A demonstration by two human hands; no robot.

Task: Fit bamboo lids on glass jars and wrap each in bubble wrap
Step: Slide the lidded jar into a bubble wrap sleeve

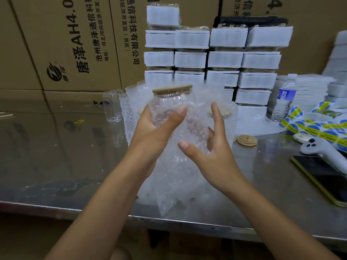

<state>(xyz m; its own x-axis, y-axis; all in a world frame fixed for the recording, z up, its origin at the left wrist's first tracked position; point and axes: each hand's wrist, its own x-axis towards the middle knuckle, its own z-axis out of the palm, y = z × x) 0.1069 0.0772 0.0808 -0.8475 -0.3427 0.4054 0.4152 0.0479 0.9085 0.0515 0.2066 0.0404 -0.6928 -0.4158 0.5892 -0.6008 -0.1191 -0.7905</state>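
Printed cardboard cartons (75,44) are standing as a wall behind a steel bench (56,156). White foam-wrapped packs (223,59) are piling up in four columns along its back edge, too many to count surely. A person is working with two bare hands above the middle of the bench. One glass jar (165,107), with one bamboo lid (172,89) sitting on its mouth, is being held upright clear of the bench top. It is sitting inside one sheet of bubble wrap (180,175), whose lower end is trailing down to the front edge. The left hand (155,134) is gripping the jar through the wrap: its thumb (176,115) is lying across the near side of the glass and its fingers are passing behind, out of sight, so the jar is sitting between them. The right hand (212,152) is spreading open just right of the jar, with the thumb tip touching the wrap below the glass and the forefinger (216,115) pointing straight up; its other fingers are partly hiding behind the wrap. One empty jar (112,107) is standing toward the back edge, left of the wrap. Two loose lids (246,140) are lying right of the hands. Toward the right edge are sitting one water bottle (286,96), a strip of blue-and-yellow stickers (319,128), one white controller (323,150) and one phone (323,181).
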